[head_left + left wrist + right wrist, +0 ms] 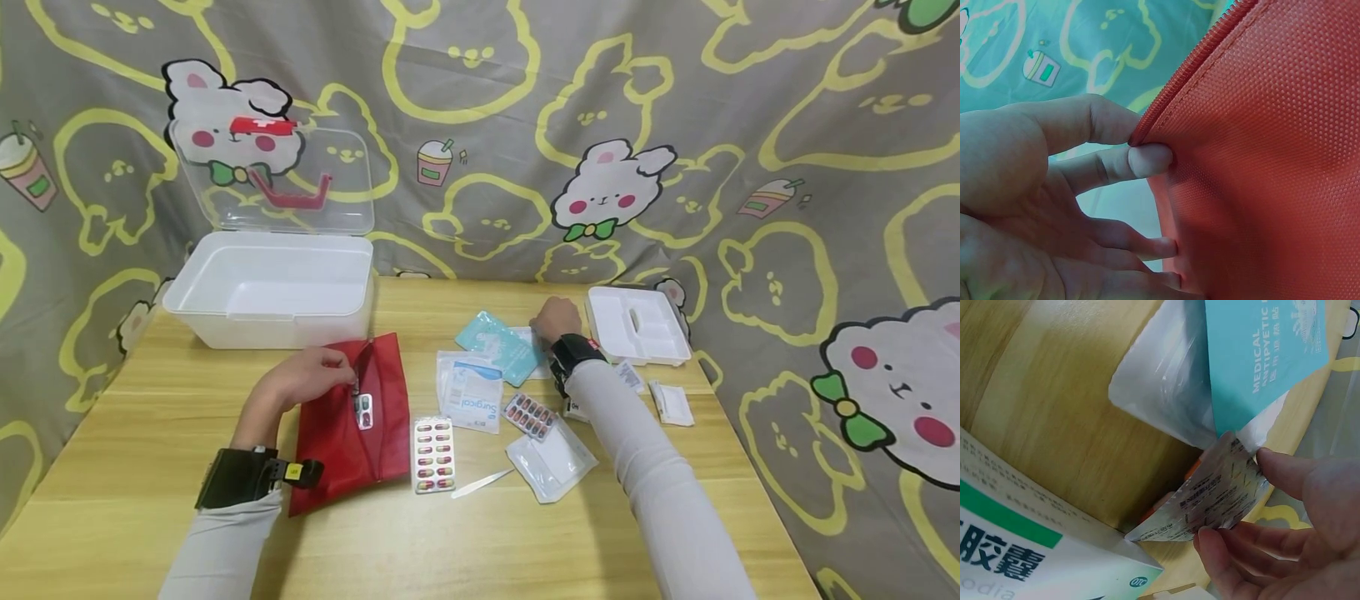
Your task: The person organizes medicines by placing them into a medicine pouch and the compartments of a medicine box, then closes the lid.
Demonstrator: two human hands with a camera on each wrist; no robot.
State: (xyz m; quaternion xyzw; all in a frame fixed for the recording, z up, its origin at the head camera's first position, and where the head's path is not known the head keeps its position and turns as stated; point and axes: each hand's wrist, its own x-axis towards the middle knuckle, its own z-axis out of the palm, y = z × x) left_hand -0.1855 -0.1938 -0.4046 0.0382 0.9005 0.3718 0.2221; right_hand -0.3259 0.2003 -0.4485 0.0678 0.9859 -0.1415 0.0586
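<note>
Left hand (303,379) is resting low near the body, thumb and fingers (1147,159) curling into a pinch, forearm angling inward. Right hand (557,319) is stretching far forward on a long sleeved arm, fingertips (1272,462) pinching too.

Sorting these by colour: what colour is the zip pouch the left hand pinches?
Red. The pouch, pinched at its zip edge by the left hand, shows best in the head view.

red zip pouch (352,421) lies flat, unzipped; a silver foil blister sheet (1216,494) stands tilted beside teal packet (1260,356).
</note>
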